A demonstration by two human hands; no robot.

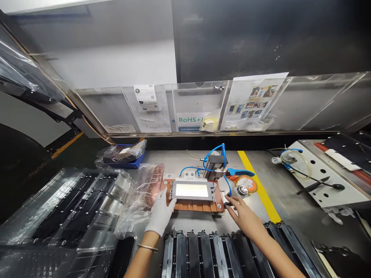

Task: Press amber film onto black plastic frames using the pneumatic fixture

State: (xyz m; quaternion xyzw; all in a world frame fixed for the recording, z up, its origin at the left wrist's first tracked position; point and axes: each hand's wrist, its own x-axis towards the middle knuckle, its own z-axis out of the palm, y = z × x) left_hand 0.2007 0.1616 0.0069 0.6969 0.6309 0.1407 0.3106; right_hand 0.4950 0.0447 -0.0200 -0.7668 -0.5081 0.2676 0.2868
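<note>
My left hand (pixel 160 212), in a white glove, lies at the left end of a brown fixture (pixel 188 205), thumb and fingers apart. Set in this fixture is a dark rectangular frame part (pixel 209 192) with a bright, pale panel (pixel 191 190) in its middle. My bare right hand (pixel 242 214) is at the fixture's right end, thumb and fingertips closed about a small black knob (pixel 226 205). Behind the fixture stands a black pneumatic cylinder block (pixel 213 165) with blue air hoses (pixel 206 158).
Several black frame parts (pixel 199 251) lie in front. Plastic-wrapped parts (pixel 84 204) and a blue tray (pixel 139 161) are left. An orange tape roll (pixel 251 184), a round metal-topped item (pixel 242 190) and a blue-handled tool (pixel 240 172) sit right, near a white perforated box (pixel 324 173).
</note>
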